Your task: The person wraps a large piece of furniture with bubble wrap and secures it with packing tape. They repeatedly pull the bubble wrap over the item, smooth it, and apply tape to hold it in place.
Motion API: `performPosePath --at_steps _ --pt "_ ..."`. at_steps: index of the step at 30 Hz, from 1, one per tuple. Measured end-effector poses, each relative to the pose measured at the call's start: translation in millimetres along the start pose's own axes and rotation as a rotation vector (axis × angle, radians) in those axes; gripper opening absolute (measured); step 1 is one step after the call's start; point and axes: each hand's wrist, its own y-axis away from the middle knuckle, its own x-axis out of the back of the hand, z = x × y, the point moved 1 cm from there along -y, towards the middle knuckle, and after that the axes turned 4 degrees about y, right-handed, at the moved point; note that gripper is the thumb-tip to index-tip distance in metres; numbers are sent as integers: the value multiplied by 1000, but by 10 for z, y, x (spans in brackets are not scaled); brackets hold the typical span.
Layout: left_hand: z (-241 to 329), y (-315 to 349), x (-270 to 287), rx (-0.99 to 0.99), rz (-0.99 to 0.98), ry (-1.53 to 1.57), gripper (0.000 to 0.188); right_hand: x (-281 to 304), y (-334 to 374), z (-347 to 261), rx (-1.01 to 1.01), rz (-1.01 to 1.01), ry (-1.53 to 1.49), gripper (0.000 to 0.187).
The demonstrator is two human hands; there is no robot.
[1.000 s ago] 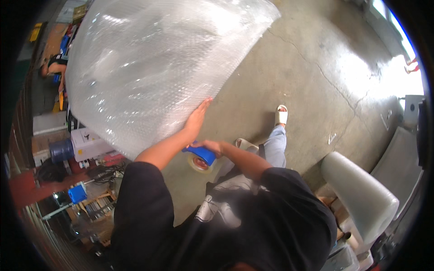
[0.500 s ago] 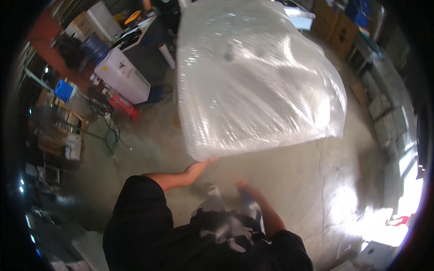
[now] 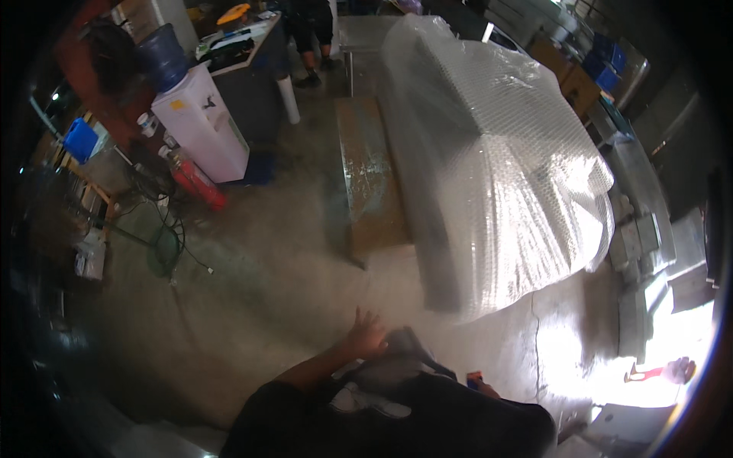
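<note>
A large piece of furniture or equipment wrapped in clear bubble wrap stands in front of me, to the right. The sheet drapes down its near side, and what lies beneath is hidden. My left hand is in front of my body with its fingers spread, holding nothing and apart from the wrap. Low on the right, my right hand is closed on a small orange-and-dark object, partly hidden by the fingers and too small to name.
A worn low bench stands left of the wrapped item. Farther left are a water dispenser, a red fire extinguisher and loose cables. Another person's legs show at the back. Metal units line the right side.
The bubble wrap has settled lower and to the right, uncovering the bench. My left hand has come away from its lower edge, while my right hand has moved right with the small object showing.
</note>
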Motion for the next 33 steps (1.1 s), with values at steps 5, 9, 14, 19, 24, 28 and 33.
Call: performPosePath --at_steps 5,9,14,19,24,28,33 --pt "-1224 -186 428 -44 195 209 49 -867 397 -1095 114 -220 99 67" --pt "-2523 -376 676 32 383 335 48 -1371 425 -2101 222 -345 162 68" --pt "-4110 166 796 415 214 528 52 -1809 311 -4070 289 -416 241 68" --pt "-5208 816 1022 863 10 888 57 -2215 419 -6331 498 -375 -389 65" --pt "-6409 727 1081 1035 99 1114 59 -2578 131 -7799 403 -447 -397 66" --pt "-7852 -38 1303 996 81 1155 60 -2994 -335 -8610 340 -378 -399 68" --pt "-9187 -1168 2882 902 110 823 66 -3436 -550 -9555 178 -257 -527 73"
